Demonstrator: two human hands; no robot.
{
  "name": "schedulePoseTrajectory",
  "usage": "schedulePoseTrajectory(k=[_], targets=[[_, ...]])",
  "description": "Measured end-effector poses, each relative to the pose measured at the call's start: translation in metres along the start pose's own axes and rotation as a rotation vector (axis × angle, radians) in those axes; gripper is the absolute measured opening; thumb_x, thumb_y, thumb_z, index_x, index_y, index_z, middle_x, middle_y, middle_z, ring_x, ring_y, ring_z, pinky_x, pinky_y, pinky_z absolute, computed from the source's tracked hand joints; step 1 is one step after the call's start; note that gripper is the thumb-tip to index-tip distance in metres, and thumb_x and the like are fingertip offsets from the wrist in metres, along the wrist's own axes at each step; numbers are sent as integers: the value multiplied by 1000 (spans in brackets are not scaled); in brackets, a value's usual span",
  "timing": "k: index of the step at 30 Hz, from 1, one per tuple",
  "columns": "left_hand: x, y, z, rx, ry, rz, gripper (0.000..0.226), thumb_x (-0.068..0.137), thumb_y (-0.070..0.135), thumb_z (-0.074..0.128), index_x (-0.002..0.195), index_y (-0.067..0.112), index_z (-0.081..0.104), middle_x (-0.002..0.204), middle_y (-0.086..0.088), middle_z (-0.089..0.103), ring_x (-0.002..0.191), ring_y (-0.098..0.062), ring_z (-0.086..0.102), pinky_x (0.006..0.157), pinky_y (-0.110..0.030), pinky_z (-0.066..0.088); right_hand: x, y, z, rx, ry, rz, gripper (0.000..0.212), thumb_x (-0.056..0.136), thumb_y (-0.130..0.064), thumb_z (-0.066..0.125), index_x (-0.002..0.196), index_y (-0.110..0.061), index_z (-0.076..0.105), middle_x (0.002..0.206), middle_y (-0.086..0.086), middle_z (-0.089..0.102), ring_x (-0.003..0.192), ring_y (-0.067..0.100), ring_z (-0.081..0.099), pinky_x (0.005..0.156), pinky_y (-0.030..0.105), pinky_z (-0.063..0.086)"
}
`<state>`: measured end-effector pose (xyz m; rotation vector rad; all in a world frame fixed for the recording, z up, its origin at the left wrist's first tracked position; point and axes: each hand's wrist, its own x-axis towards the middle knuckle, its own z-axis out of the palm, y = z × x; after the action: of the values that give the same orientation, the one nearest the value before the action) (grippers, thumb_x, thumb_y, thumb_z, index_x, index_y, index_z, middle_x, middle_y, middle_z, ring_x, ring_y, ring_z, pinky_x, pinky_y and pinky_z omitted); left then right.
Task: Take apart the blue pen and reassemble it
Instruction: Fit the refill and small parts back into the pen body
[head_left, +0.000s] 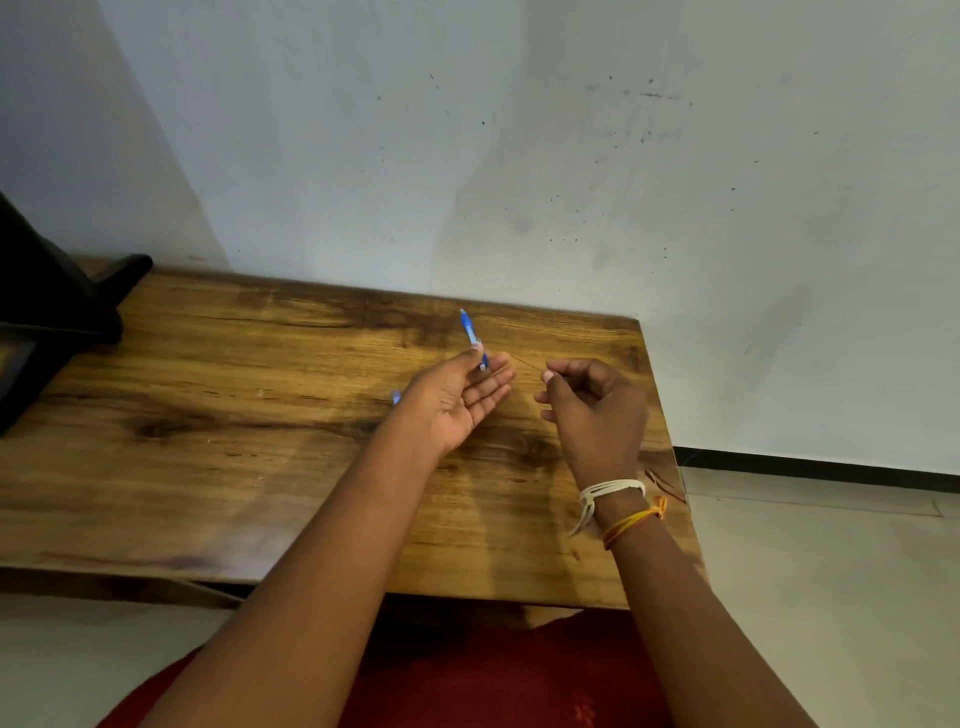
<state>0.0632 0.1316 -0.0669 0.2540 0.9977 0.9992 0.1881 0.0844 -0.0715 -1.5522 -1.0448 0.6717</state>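
Two hands work above the right half of the table (260, 467), apart from each other with a small gap between them. Nearest you, your right hand (597, 410) hovers over the right edge, its thumb and forefinger pinched on something thin; a faint line runs from that pinch toward the other hand, likely the refill drawn out of the barrel, though it is too fine to be sure. Your left hand (457, 400) sits just beside it, palm turned up, fingers loosely spread, thumb and forefinger clamping the blue pen (471, 335) near its lower end. You hold the pen tilted, its far end pointing toward the back edge and the wall (571, 156), which keeps its open end facing your right hand. A small blue piece (396, 397) lies on the wood just left of that hand, probably set aside from the pen.
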Motion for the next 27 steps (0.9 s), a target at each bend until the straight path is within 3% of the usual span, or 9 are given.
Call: schedulePoseTrajectory(k=[7,14,27], targets=[[-1,9,-12,-78,-41,56,13,95,18,53,97,5,56,69,-9,75,64,-18,74,63,-30,60,-6,-7,22,8,-11,-106,16,79,-10,71,80,-26,72,75,-3,74,70,14,71,67,42,61],[-5,13,-21,-56,-56,70,18,95,20,55,98,2,58,70,-9,75,64,-17,74,64,-28,59,-10,-11,36,16,-6,-208,18,77,-7,71,83,-24,72,74,-16,69,66,-2,66,63,15,54],[-10,17,-30,-53,-56,62,22,93,18,56,106,-1,57,71,-11,75,65,-19,74,55,-27,60,-14,-11,43,-11,-14,-214,15,77,-6,71,84,-19,73,73,-14,68,65,-4,65,64,14,53]])
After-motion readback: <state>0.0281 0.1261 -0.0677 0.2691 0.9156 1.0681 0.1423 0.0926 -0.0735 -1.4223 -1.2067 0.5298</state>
